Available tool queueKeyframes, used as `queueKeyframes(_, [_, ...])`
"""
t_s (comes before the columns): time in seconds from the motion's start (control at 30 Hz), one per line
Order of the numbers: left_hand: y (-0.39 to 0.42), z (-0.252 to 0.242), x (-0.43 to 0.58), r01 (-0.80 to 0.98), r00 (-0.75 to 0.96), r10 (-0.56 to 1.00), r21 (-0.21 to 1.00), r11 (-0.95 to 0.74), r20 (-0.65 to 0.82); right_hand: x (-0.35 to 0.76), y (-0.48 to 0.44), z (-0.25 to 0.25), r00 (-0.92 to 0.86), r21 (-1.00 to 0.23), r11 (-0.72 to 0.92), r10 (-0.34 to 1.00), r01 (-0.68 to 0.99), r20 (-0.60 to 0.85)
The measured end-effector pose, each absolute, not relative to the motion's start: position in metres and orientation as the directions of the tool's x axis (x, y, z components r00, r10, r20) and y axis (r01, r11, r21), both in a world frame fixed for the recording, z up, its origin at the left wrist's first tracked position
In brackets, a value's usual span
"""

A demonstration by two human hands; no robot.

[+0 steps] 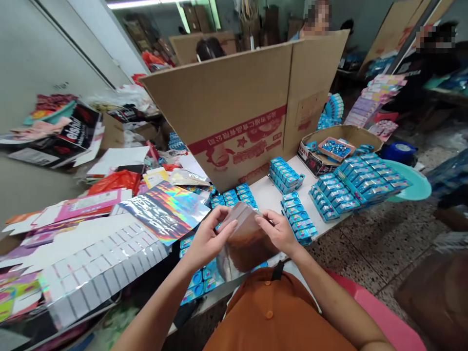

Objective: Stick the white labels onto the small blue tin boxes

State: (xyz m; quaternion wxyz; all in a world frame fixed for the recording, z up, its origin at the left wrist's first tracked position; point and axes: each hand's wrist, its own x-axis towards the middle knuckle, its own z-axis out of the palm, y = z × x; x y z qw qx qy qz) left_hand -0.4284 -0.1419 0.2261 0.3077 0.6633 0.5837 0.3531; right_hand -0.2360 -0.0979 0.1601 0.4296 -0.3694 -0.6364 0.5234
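My left hand (206,239) and my right hand (278,231) both pinch the upper edge of a translucent brownish plastic bag (244,241), which hangs between them over the table. Its contents, if any, cannot be made out. Just left of my left hand lies a holographic foil sheet (166,212) on white die-cut card sheets (98,258). Rows of small blue boxes (298,219) stand close beyond my right hand. More blue boxes (197,280) lie below the bag, partly hidden by it.
A large upright cardboard carton (234,112) stands beyond the hands. Further blue box rows (351,187) fill the table's right end, near a teal basin (411,180). Papers and a red plastic bag (117,181) pile up on the left. A co-worker (318,17) sits behind the carton.
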Motion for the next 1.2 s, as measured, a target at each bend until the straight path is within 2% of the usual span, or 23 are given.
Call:
queueKeyframes(0.07, [-0.141,0.238,-0.435,0.593,0.090,0.964,0.765,-0.253,0.249,-0.241,-0.098,0.168,-0.426,-0.992,0.115,0.896,-0.049,0.125])
queueKeyframes(0.13, [-0.140,0.253,-0.442,0.634,0.202,0.920,0.671,-0.385,0.337,-0.245,-0.098,0.176,-0.491,-0.994,0.068,0.865,-0.092,0.104])
queueKeyframes(0.23, [-0.139,0.273,-0.450,0.636,0.367,0.886,0.619,-0.461,0.283,-0.249,-0.097,0.183,-0.577,-0.993,0.034,0.811,-0.109,0.091])
queueKeyframes(0.37, [-0.137,0.283,-0.454,0.614,0.380,0.908,0.687,-0.389,0.174,-0.250,-0.092,0.180,-0.583,-0.981,0.194,0.796,-0.007,0.162])
queueKeyframes(0.6, [-0.140,0.267,-0.446,0.528,0.156,0.987,0.841,-0.116,0.038,-0.256,-0.088,0.171,-0.552,-0.880,0.463,0.765,0.110,0.333])
queueKeyframes(0.77, [-0.150,0.268,-0.439,0.396,0.076,0.997,0.916,-0.060,0.033,-0.255,-0.095,0.181,-0.318,-0.812,0.563,0.806,0.152,0.499])
queueKeyframes(0.9, [-0.156,0.266,-0.435,0.237,0.063,0.996,0.969,-0.075,0.062,-0.248,-0.103,0.205,-0.342,-0.746,0.640,0.753,0.184,0.562])
queueKeyframes(1.03, [-0.157,0.260,-0.432,0.117,0.060,0.998,0.993,-0.028,0.021,-0.242,-0.103,0.223,-0.388,-0.812,0.558,0.796,0.172,0.465])
queueKeyframes(1.13, [-0.157,0.260,-0.431,0.134,0.107,0.994,0.991,0.002,-0.016,-0.239,-0.103,0.227,-0.440,-0.905,0.410,0.838,0.118,0.322])
queueKeyframes(1.2, [-0.157,0.260,-0.430,0.163,0.122,0.993,0.986,-0.027,0.007,-0.237,-0.103,0.228,-0.476,-0.922,0.374,0.831,0.097,0.287])
